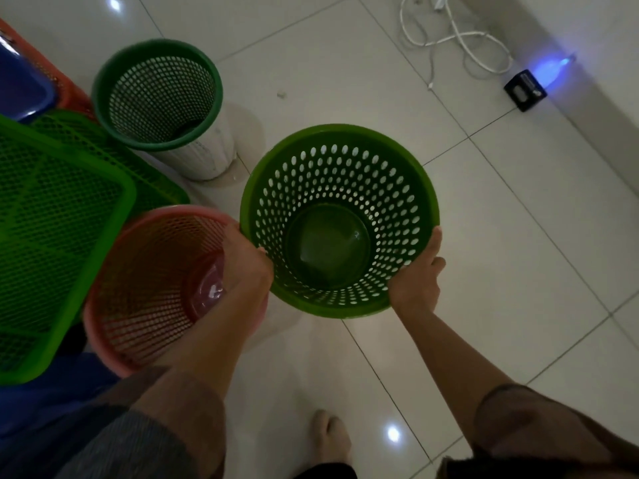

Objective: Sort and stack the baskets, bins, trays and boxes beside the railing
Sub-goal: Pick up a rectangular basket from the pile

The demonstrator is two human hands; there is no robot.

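A round light-green perforated basket [340,174] is held upright above the tiled floor. My left hand [247,261] grips its left rim and my right hand [420,274] grips its right rim. To its left stands a pink slatted bin [138,271], partly hidden by my left forearm. Behind that, a dark-green mesh bin [157,95] sits nested in a white bin [207,157]. Green mesh trays [58,216] lie stacked at the far left.
A blue bin [20,88] and an orange basket [74,93] sit at the top left edge. White cables [460,36] and a small black device [525,89] with a blue light lie by the wall at top right. My bare foot [330,439] is below.
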